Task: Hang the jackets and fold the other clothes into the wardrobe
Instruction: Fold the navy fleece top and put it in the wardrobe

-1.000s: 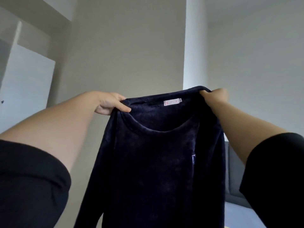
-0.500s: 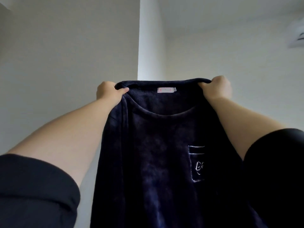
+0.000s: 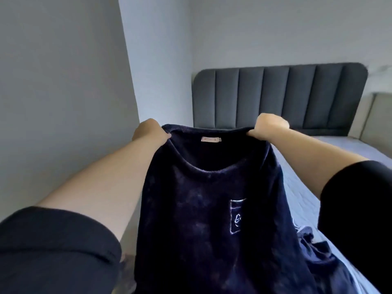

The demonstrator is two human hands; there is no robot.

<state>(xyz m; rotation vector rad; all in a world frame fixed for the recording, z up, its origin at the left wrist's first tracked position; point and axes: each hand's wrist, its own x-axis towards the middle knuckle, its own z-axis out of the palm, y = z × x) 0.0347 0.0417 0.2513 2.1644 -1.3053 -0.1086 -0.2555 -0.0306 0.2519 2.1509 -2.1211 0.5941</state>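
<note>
A dark navy fleece top (image 3: 203, 209) hangs in front of me, front side facing me, with a small pink label at the neck and a white-stitched chest pocket. My left hand (image 3: 148, 132) grips its left shoulder and my right hand (image 3: 268, 126) grips its right shoulder, both at the same height, with the neckline stretched between them. The lower part of the top runs out of view at the bottom. The wardrobe is not in view.
A bed with a light sheet (image 3: 301, 187) lies to the right, under a grey padded headboard (image 3: 280, 96). More dark clothing (image 3: 318, 249) lies on the bed at the lower right. A plain wall and a pillar (image 3: 157, 60) stand to the left.
My view has dropped from the ceiling and upper wall down to the bed and headboard. Both hands keep the same hold on the top's shoulders, now lower relative to the room.
</note>
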